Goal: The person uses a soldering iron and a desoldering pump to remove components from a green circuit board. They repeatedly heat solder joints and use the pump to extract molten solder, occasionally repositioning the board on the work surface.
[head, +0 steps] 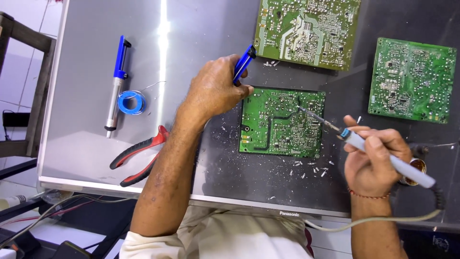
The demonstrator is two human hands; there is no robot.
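A green circuit board (280, 122) lies solder side up in the middle of the dark work surface. My right hand (371, 156) grips a soldering iron (383, 156) with a pale handle, and its metal tip touches the board near the upper right. My left hand (215, 88) rests at the board's upper left corner and holds a blue desoldering pump (244, 62), of which only the top end shows above the fingers.
Two more green circuit boards lie at the top (306, 29) and at the right (412, 79). On the left are a second blue and silver desoldering pump (116, 81), a blue solder spool (131, 102) and red-handled pliers (139, 156). A small flux tin (417, 168) sits behind my right hand. Solder bits litter the surface.
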